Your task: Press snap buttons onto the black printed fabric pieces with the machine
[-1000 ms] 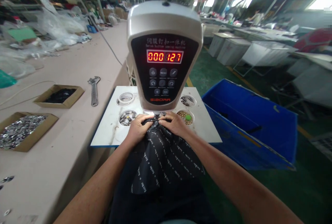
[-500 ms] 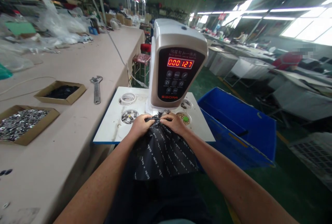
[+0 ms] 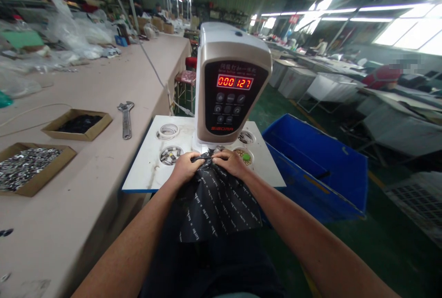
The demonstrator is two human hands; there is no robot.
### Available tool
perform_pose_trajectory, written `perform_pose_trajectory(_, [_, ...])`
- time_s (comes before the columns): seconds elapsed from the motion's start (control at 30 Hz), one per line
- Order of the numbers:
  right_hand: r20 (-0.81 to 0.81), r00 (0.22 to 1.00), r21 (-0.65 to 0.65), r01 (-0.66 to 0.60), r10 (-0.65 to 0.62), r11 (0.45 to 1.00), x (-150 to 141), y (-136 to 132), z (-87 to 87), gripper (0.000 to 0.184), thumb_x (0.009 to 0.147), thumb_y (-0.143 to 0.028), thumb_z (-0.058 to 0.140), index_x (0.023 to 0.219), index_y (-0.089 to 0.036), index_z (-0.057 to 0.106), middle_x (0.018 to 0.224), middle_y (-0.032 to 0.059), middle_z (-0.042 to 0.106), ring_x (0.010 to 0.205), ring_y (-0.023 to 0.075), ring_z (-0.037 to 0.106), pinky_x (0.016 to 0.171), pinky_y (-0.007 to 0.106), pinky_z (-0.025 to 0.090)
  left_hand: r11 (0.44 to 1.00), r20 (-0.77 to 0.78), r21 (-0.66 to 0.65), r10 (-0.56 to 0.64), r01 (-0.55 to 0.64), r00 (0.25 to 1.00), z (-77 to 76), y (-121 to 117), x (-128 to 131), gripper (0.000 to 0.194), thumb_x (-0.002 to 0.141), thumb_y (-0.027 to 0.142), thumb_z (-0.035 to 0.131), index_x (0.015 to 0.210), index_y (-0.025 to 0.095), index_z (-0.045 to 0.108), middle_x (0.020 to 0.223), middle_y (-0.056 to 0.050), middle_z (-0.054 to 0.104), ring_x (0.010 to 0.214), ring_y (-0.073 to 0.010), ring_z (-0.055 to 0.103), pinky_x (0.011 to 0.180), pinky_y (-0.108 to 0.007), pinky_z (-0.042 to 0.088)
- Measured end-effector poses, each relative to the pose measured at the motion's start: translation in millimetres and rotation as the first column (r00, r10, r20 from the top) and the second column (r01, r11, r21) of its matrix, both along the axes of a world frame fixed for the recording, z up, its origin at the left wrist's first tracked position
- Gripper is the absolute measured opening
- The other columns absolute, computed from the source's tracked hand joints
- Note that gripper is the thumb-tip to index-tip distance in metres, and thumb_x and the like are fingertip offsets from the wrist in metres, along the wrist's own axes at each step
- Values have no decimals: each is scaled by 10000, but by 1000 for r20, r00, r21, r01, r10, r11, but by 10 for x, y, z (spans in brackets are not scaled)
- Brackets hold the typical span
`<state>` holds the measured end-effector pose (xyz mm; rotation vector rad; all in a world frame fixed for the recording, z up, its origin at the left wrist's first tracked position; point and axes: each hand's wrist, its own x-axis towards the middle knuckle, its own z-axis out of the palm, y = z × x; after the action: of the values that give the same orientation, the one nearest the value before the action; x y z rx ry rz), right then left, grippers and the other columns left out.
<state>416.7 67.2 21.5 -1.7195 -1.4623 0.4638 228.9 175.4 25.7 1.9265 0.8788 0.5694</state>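
Note:
Black fabric printed with rows of white lettering [image 3: 219,208] hangs gathered from between my hands, down over the front edge of the white machine table [image 3: 145,176]. On its left side, my left hand [image 3: 186,165] pinches the bunched upper edge. From the right, my right hand [image 3: 229,162] is closed on the same edge, thumb and fingers together. Both hands are directly below the head of a button-fastening machine [image 3: 235,90] with a red display reading 000 127. The fingers and gathered cloth partly hide the machine's lower tip.
Round wells in the table hold small metal parts [image 3: 171,155] and a green piece [image 3: 246,156]. To the left, a bench carries an adjustable wrench [image 3: 126,120], a box of metal rings [image 3: 29,166] and a box of black pieces [image 3: 79,124]. A blue bin [image 3: 317,169] stands right.
The whole view has shifted slightly, with the machine now a little further left. Both hands keep their grip on the cloth under the machine head, and the display reads the same.

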Motion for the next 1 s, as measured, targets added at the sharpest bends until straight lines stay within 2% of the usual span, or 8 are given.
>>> perform_pose_trajectory(1.0, [-36, 999, -10, -12, 11, 1000, 21, -13, -5, 180, 858, -251, 676, 978, -214, 806, 974, 39, 761, 882, 169, 681, 842, 275, 497, 1000, -50, -6, 3, -3, 999, -6, -1, 16, 383, 753, 404, 629, 1014, 153, 753, 1015, -81, 775, 971, -263, 685, 923, -361, 506])
